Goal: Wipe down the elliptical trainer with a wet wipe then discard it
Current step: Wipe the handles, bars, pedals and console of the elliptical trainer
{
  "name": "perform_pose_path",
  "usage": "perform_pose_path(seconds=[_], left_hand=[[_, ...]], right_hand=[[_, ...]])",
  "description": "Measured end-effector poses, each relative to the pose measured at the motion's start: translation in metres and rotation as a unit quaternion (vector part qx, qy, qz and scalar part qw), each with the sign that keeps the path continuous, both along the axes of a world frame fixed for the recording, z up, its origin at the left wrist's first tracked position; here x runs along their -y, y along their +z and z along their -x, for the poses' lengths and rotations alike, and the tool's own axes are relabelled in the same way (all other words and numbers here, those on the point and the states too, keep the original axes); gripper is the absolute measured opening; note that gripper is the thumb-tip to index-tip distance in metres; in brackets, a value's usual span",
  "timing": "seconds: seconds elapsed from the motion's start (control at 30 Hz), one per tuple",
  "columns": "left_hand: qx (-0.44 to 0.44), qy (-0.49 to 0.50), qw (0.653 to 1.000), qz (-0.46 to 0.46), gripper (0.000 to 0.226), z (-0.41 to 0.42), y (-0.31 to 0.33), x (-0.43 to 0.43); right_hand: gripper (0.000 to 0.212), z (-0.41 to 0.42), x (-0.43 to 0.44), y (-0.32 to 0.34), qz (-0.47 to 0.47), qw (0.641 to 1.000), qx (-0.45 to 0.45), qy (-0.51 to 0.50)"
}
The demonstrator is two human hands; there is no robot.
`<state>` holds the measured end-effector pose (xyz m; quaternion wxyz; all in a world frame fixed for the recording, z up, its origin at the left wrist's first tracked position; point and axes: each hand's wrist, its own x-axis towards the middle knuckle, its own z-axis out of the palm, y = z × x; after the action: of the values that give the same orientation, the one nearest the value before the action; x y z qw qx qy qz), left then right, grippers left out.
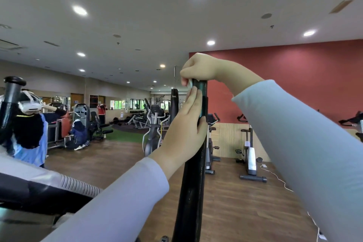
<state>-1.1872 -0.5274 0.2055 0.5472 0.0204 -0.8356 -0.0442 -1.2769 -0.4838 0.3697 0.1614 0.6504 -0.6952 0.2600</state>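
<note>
A black upright handlebar (193, 182) of the elliptical trainer rises through the middle of the view. My left hand (186, 124) wraps around the bar just below its top. My right hand (198, 68) sits over the bar's top end, fingers closed on a small white wet wipe (190, 84) that peeks out against the bar. The trainer's other handlebar (10, 104) stands at the far left. Its grey and black console body (39, 188) fills the lower left corner.
Another person with a white headset (29, 124) stands at the left. More people and weight machines (84, 122) are farther back. A second elliptical (155, 129) and exercise bikes (250, 155) stand on the wooden floor before a red wall. A white cable (279, 179) trails across the floor.
</note>
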Motion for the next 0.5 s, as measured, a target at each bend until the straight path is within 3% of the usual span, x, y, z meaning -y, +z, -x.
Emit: perform_pose_path(seconds=[0.2, 0.4, 0.5], left_hand=[[-0.016, 0.013, 0.999, 0.043, 0.063, 0.011, -0.009, 0.009], [-0.026, 0.017, 0.998, 0.046, 0.059, 0.016, -0.013, 0.012], [-0.026, 0.018, 0.998, 0.051, 0.059, 0.016, -0.012, 0.013]], right_hand=[[0.031, 0.008, -0.002, -0.008, 0.043, 0.988, 0.126, 0.077], [0.028, -0.001, 0.014, -0.005, 0.131, 0.979, 0.130, -0.082], [0.037, 0.005, 0.021, -0.012, 0.188, 0.976, 0.071, -0.086]])
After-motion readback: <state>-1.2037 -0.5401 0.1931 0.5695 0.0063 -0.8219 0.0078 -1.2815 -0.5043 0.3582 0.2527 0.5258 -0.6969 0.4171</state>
